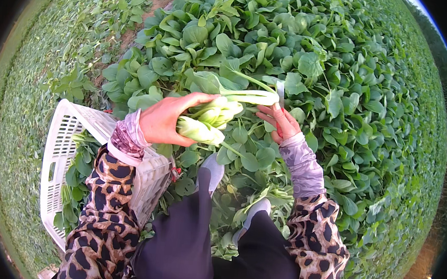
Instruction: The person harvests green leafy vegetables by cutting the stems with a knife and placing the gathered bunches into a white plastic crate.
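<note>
My left hand [166, 117] is wrapped around a bunch of pale-stemmed leafy greens [215, 117], which look like bok choy, stem ends toward the right. Above that bunch, one more plant [250, 97] lies across with its cut-looking base pointing at my right hand [282, 122]. That hand grips a small knife with a red handle [279, 130]. Its metal blade [280, 92] stands up beside the plant's base and appears to touch it. My right thumb or fingertip is close to the base too.
A white slatted plastic crate [59, 154] holding greens [81, 171] stands by my left arm, with a red tie [175, 174] at its corner. Dense rows of leafy plants [345, 137] grow ahead and right. Loose leaves [278, 197] lie around my grey shoes [212, 170].
</note>
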`<state>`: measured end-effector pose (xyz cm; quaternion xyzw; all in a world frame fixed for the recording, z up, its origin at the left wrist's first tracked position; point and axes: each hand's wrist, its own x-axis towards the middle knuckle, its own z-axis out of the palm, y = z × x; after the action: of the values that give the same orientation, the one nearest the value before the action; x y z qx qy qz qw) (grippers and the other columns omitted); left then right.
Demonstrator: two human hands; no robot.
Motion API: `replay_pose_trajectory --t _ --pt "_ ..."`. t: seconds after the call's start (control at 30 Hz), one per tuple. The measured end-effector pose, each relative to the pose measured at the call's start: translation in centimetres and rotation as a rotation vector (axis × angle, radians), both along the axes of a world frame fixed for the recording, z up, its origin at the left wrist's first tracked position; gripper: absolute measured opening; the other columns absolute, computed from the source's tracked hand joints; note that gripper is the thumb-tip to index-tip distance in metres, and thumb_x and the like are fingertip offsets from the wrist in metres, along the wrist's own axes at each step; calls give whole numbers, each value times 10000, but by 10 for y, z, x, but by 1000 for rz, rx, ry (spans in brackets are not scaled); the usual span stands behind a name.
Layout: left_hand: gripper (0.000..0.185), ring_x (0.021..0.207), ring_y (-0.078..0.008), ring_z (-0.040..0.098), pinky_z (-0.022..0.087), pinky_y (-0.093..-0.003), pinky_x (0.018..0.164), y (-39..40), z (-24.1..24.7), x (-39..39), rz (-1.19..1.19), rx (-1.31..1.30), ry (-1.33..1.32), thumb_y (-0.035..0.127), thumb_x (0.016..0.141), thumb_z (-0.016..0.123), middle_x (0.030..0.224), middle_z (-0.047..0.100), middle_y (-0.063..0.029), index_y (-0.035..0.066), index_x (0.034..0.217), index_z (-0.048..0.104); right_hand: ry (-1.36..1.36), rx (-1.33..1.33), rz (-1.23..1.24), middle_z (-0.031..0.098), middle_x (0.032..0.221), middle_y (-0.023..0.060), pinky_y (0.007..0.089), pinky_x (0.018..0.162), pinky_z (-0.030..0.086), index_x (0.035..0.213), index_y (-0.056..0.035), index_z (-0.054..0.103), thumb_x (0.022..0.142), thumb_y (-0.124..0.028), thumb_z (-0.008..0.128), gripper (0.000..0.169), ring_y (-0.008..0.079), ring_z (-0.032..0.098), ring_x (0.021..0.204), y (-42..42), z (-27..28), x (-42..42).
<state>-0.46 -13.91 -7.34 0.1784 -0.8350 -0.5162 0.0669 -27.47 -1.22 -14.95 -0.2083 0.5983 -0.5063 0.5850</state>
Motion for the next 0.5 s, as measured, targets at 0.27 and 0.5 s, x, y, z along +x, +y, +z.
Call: replay_pose_trajectory --t 0.27,0.5 --pt "790 1039 -266 570 449 -343 881 27 53 22 -178 -105 148 106 623 714 1185 545 -130 82 1333 369 30 -29 -46 607 1061 55 171 386 223 1139 -27 548 878 -333 571 403 16 543 800 41 133 19" --pt "937 1251 -156 364 314 -319 1027 34 59 85 -126 421 423 -6 628 716 1364 388 -108 49 1416 212 479 -178 -234 631 877 0 164 453 297 994 -45 619 800 -178 673 241 10 450 568 13 180 62"
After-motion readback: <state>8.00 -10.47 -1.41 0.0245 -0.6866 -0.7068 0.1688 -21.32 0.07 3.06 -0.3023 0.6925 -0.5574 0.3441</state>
